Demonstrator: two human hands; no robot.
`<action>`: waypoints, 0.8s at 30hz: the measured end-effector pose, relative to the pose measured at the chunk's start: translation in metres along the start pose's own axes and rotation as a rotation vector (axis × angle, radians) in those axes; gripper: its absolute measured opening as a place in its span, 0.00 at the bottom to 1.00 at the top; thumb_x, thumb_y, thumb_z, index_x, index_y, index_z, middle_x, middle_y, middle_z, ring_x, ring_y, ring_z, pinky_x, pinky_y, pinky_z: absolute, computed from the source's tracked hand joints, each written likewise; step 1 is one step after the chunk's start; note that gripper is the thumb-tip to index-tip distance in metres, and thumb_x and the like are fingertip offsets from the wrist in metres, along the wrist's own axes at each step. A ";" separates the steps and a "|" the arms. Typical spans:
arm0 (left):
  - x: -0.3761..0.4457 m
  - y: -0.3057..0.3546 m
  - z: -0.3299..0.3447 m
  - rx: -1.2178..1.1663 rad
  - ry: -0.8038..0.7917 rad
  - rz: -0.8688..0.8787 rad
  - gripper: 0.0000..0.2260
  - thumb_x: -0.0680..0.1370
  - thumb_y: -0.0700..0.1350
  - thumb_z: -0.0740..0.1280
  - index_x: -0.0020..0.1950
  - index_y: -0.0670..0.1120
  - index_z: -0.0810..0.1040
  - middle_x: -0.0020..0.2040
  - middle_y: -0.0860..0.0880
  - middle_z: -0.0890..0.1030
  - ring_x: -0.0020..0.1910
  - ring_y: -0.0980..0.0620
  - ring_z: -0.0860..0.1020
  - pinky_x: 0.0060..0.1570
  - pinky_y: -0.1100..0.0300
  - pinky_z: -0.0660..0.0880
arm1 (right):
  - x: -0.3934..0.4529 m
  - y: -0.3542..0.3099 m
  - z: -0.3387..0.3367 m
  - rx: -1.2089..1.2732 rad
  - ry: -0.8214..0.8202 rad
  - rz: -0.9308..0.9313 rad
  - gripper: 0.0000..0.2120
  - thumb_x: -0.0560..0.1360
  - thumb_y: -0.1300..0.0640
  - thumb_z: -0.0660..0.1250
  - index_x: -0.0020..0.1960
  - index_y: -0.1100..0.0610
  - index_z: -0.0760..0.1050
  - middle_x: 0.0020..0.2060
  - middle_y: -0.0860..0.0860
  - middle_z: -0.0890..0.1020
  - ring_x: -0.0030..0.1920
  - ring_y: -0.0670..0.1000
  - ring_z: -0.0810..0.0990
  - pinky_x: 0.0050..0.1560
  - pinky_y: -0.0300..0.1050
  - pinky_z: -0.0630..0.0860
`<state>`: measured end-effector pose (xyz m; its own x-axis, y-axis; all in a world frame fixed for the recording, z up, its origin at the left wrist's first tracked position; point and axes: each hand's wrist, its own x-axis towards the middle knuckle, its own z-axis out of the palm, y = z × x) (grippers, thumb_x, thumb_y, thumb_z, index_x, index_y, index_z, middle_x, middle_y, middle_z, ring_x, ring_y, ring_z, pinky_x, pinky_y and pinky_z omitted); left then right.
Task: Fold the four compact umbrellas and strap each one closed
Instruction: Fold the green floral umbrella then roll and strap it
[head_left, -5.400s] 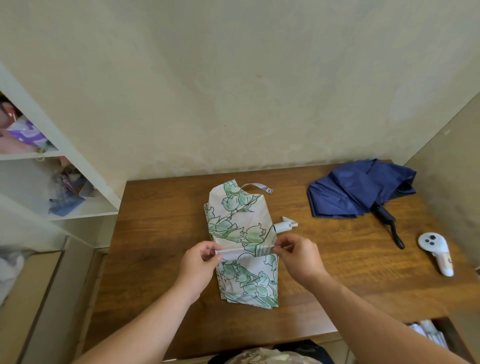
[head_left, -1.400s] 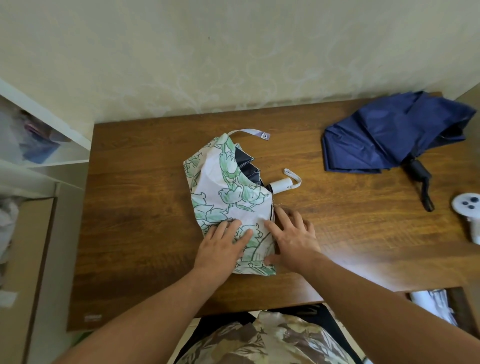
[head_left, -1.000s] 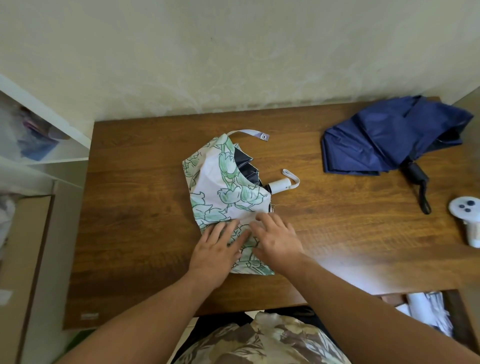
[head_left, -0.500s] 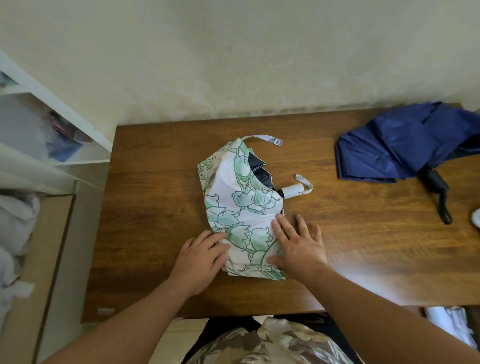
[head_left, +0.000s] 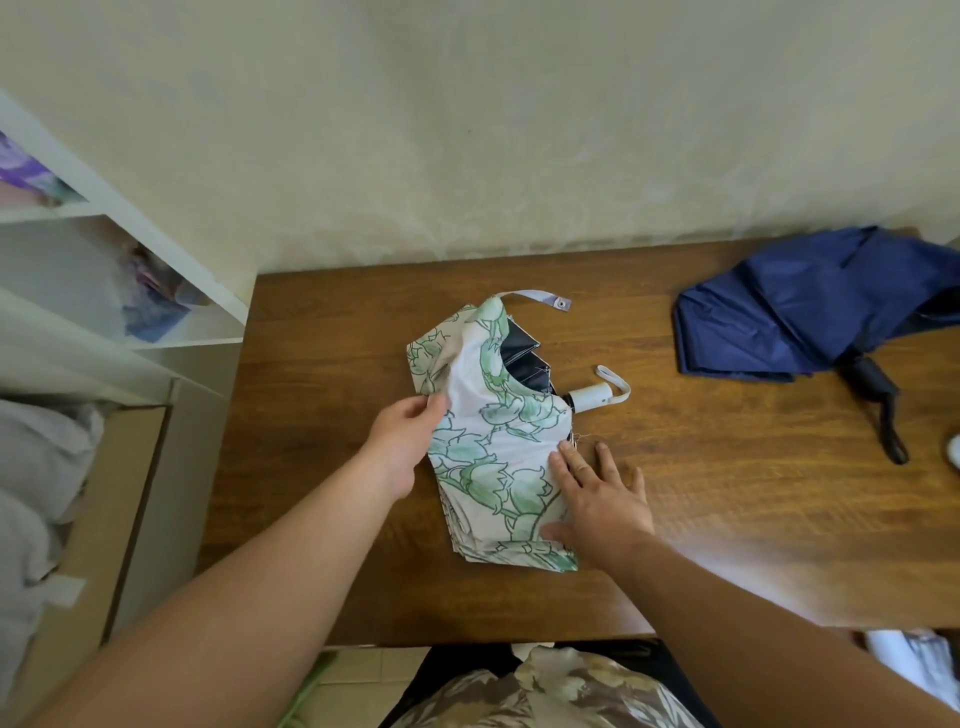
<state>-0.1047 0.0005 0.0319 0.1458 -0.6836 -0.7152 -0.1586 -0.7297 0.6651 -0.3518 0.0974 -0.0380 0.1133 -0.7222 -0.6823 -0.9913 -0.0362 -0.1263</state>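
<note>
Left hand (head_left: 402, 441) moved up floral umbrella's (head_left: 493, 441) left edge.

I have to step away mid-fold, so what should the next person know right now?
Left hand: pinches the left edge of the floral umbrella.
Right hand: flat, pressing its right edge against the table.
Floral umbrella: lies mid-table, canopy flattened into pleats, white handle sticking out right, strap loose at the far end.
Blue umbrella: far right, canopy loose.
Done: no umbrella in view is strapped.
Left: roll the floral canopy, snap its strap, then the blue one. Only two umbrellas are in view.
</note>
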 end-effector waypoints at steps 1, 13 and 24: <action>-0.004 -0.004 -0.002 -0.019 -0.006 -0.011 0.07 0.80 0.58 0.72 0.52 0.56 0.82 0.59 0.52 0.85 0.63 0.47 0.79 0.72 0.43 0.72 | -0.001 0.000 -0.001 0.064 0.008 -0.002 0.49 0.78 0.30 0.62 0.83 0.43 0.32 0.80 0.38 0.30 0.81 0.58 0.31 0.78 0.73 0.43; -0.036 -0.034 -0.012 -0.066 -0.077 0.050 0.19 0.82 0.55 0.71 0.72 0.53 0.78 0.66 0.53 0.81 0.67 0.49 0.77 0.73 0.42 0.70 | -0.037 0.008 -0.073 0.818 0.472 0.127 0.11 0.80 0.55 0.68 0.61 0.48 0.83 0.51 0.42 0.83 0.48 0.43 0.81 0.44 0.37 0.74; -0.043 -0.032 -0.012 -0.044 -0.051 0.176 0.23 0.83 0.37 0.69 0.77 0.53 0.74 0.64 0.47 0.83 0.61 0.50 0.81 0.66 0.49 0.78 | -0.038 -0.049 -0.158 1.202 0.318 -0.077 0.11 0.77 0.66 0.73 0.57 0.57 0.80 0.49 0.49 0.86 0.49 0.49 0.86 0.52 0.45 0.85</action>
<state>-0.0947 0.0533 0.0442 0.0694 -0.8000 -0.5960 -0.1345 -0.5995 0.7890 -0.3180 0.0176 0.1074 -0.0190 -0.8875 -0.4603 -0.2748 0.4473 -0.8511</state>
